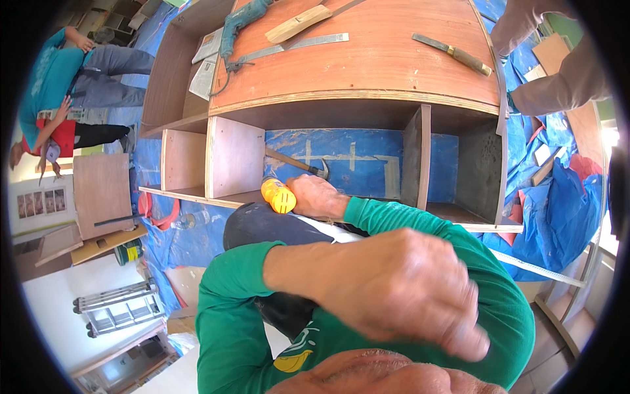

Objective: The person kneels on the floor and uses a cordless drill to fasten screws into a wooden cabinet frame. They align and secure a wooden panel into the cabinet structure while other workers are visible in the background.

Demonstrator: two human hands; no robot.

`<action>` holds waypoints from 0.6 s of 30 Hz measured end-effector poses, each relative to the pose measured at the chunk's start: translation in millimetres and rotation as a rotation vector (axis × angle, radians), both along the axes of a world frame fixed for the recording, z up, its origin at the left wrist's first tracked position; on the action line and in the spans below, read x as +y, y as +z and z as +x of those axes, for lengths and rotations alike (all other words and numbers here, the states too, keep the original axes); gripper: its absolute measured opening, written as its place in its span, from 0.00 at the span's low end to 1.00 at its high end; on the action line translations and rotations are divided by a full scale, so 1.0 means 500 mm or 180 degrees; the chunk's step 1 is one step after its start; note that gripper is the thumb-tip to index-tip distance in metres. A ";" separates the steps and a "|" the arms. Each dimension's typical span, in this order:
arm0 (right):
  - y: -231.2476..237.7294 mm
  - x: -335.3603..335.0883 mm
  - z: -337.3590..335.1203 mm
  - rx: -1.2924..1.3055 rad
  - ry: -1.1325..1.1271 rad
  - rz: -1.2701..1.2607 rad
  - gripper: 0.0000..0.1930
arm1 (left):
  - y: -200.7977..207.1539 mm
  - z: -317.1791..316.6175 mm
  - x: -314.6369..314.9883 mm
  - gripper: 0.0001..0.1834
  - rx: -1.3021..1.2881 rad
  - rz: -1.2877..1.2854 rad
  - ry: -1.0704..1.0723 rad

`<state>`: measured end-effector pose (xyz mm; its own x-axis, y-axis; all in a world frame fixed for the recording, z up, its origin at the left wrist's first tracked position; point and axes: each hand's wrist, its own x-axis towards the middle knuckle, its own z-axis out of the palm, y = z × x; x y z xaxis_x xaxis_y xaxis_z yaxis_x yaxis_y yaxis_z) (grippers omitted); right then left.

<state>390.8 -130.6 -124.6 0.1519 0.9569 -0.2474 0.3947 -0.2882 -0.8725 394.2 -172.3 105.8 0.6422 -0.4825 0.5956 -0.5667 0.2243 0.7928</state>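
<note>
In front of me is a wooden cabinet carcass (354,96) with open compartments. My right hand (318,197) is closed around a yellow power tool (279,197) with a slotted rounded end, at the cabinet's near edge; its front end is mostly hidden. Just beyond that hand, a claw hammer (289,159) with a wooden handle lies inside a compartment. My left hand (400,289) is raised across my chest, above the right forearm. Its fingers curl downward and are smeared by motion, so I cannot tell whether they hold anything.
A teal corded drill (236,29), a metal ruler (308,44), a wooden-handled tool (298,24) and a chisel (462,59) lie on the cabinet top. Blue sheeting (558,217) covers the floor. One person (52,85) is at left; another's legs (564,79) stand at right. A stepladder (121,305) is at lower left.
</note>
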 end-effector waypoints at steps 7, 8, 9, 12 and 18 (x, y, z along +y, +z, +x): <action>0.028 0.003 -0.008 0.0048 0.0103 -0.0100 0.18 | -0.019 -0.035 0.036 0.11 -0.0565 -0.0437 0.0961; 0.026 -0.001 -0.001 0.0046 0.0099 -0.0123 0.18 | -0.033 -0.034 0.054 0.12 -0.0399 -0.0380 0.0978; 0.026 -0.005 0.000 0.0062 0.0109 -0.0142 0.18 | -0.044 -0.034 0.072 0.13 -0.0224 -0.0304 0.1020; 0.030 -0.014 0.009 0.0057 0.0094 -0.0229 0.18 | -0.069 -0.048 0.098 0.15 0.0718 -0.0012 0.1666; 0.044 -0.008 0.007 0.0044 0.0181 -0.0216 0.18 | -0.142 -0.027 0.043 0.13 0.0372 0.1549 0.1579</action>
<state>394.2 -134.6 -102.8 0.0937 0.9449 -0.3137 0.4001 -0.3243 -0.8572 380.5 -150.7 34.8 0.9020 -0.3102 0.3002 -0.4153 -0.4340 0.7995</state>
